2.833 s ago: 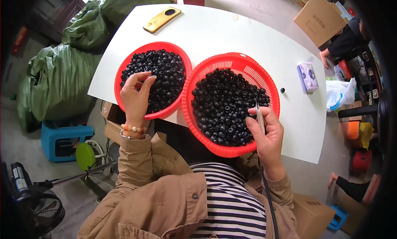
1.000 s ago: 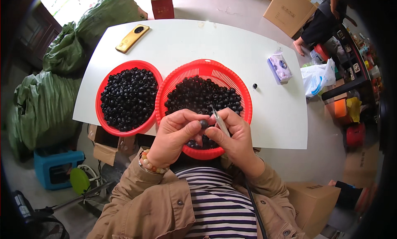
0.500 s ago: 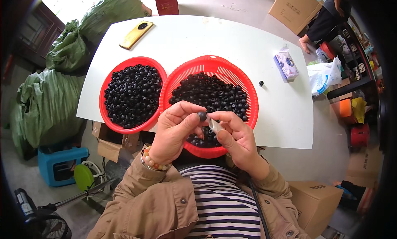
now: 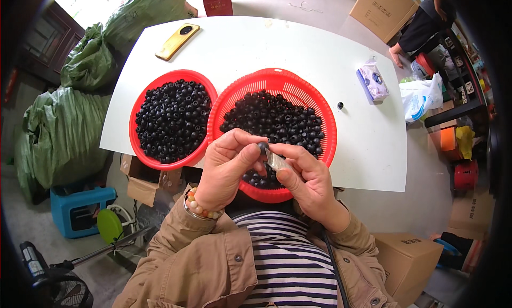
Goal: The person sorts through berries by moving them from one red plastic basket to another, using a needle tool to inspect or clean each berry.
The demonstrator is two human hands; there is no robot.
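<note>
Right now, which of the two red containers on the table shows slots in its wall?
The right-hand container, with pale slots showing in its inner wall; the left-hand container shows no slots.

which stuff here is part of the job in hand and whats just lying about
Seems part of the job:
black bead in the left hand
pale-handled tool in the right hand
red bowl and slotted red basket, both holding black beads

Probably just lying about:
gold phone
purple-and-white packet
green sacks
blue stool
</note>
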